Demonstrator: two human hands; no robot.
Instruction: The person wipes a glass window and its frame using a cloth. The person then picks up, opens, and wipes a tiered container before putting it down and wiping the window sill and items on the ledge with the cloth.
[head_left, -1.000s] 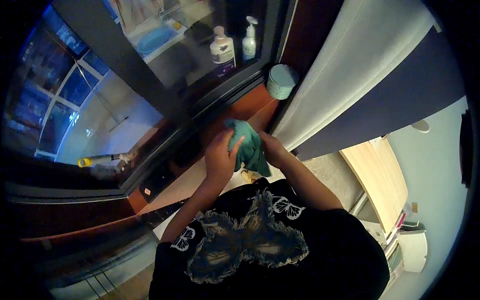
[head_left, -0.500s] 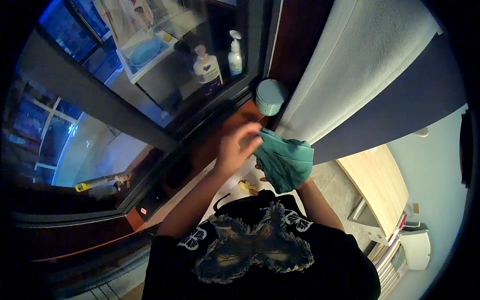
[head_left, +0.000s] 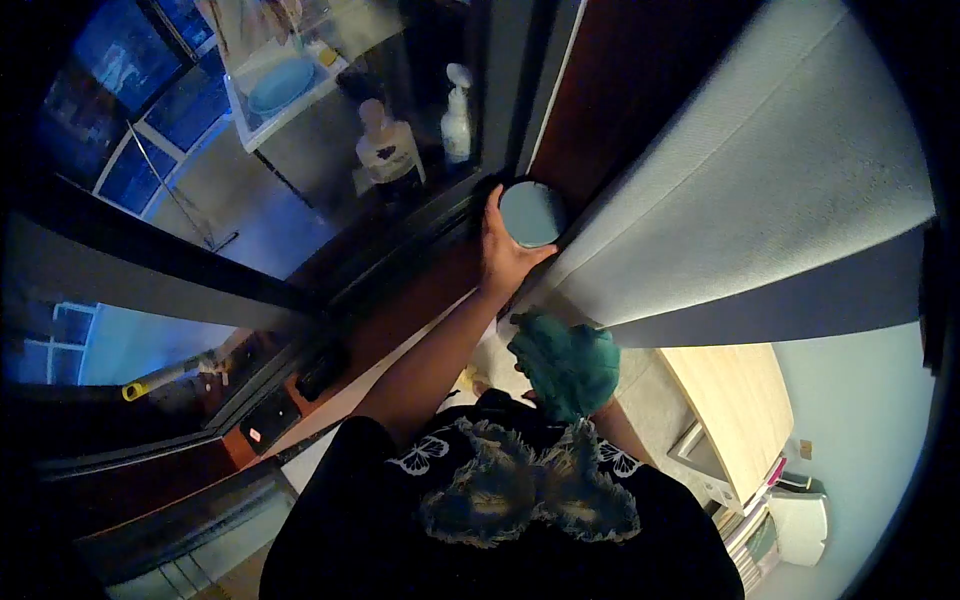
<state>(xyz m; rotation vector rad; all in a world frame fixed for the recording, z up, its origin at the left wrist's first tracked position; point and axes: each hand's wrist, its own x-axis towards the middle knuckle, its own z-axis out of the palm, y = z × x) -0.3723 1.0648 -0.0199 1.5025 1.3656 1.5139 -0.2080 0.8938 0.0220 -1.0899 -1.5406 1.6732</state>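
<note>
My left hand is stretched out to the window sill, its thumb and fingers curved around a round canister with a flat grey-blue lid. The canister stands in the corner between the window frame and the curtain. A crumpled dark green cloth hangs in my right hand, close in front of my body. The cloth covers most of that hand; only the wrist side and a bit of fingertip show.
A pale curtain falls right beside the canister. Behind the glass stand a pump bottle and a spray bottle. A dark flat object lies on the reddish-brown sill. To the right is a light wooden desk.
My left hand has moved away from the cloth, forward to the canister, and closed around it. The cloth in my right hand has dropped slightly toward my body and bunched up. The view has shifted.
</note>
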